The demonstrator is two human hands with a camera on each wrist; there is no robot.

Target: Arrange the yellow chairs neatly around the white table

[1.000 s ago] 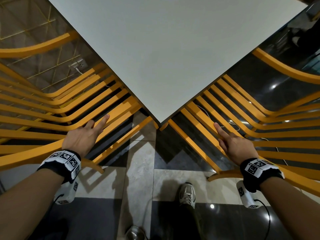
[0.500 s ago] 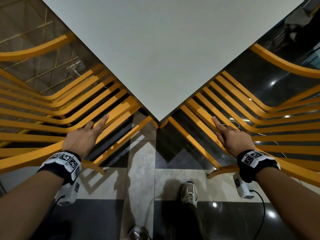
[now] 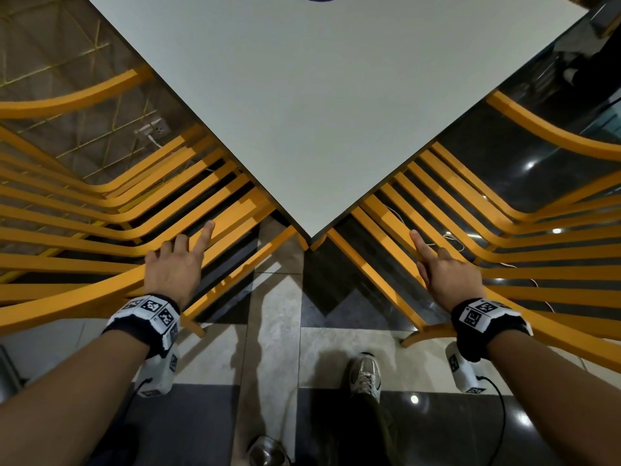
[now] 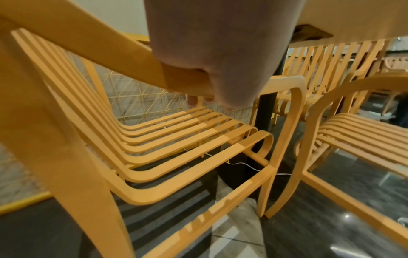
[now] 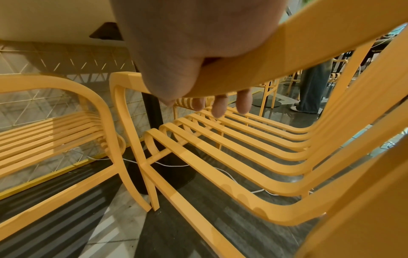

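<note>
The white table (image 3: 319, 112) points one corner toward me. A slatted yellow chair stands on each side of that corner, seats tucked under the table's edges. My left hand (image 3: 174, 264) grips the near armrest of the left chair (image 3: 100, 230), index finger stretched along the rail. In the left wrist view the left hand (image 4: 209, 52) has its fingers curled under the armrest above the seat (image 4: 176, 148). My right hand (image 3: 447, 277) grips the near armrest of the right chair (image 3: 504, 237) the same way. The right hand (image 5: 187, 43) shows its fingertips (image 5: 220, 104) below the rail.
The table's black pedestal (image 5: 154, 111) stands between the chairs, with a white cable (image 5: 223, 171) on the floor near its base. My shoe (image 3: 364, 375) is on the tiled floor behind the corner. More yellow chair rails (image 3: 554, 132) curve at both far sides. Another person's legs (image 5: 311, 90) stand far right.
</note>
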